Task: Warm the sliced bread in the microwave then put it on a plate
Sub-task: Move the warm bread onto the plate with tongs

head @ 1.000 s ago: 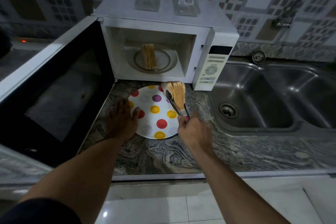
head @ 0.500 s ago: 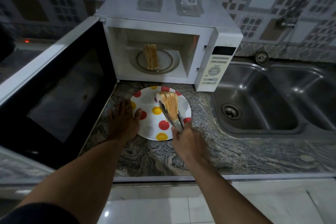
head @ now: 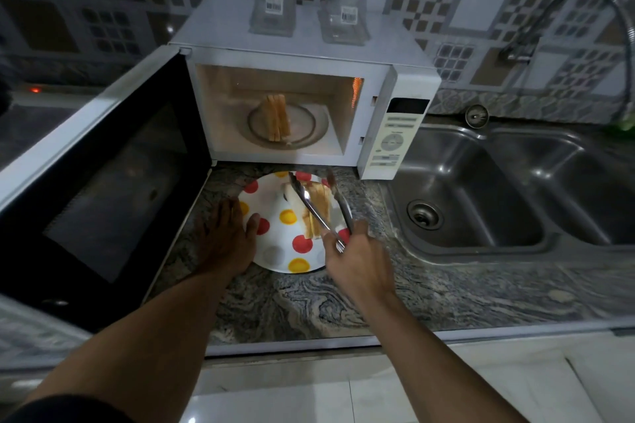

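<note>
Left hand flat, thumb on plate | right hand grips tongs | bread long axis toward microwave

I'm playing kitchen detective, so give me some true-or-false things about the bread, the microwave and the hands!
1. The microwave door is open. True.
2. All the bread is on the plate. False: some bread lies on the plate, but more slices stand inside the microwave.
3. The right hand holds tongs. True.
4. The left hand is lifting the plate. False: it rests flat on the counter, thumb on the plate's rim.
</note>
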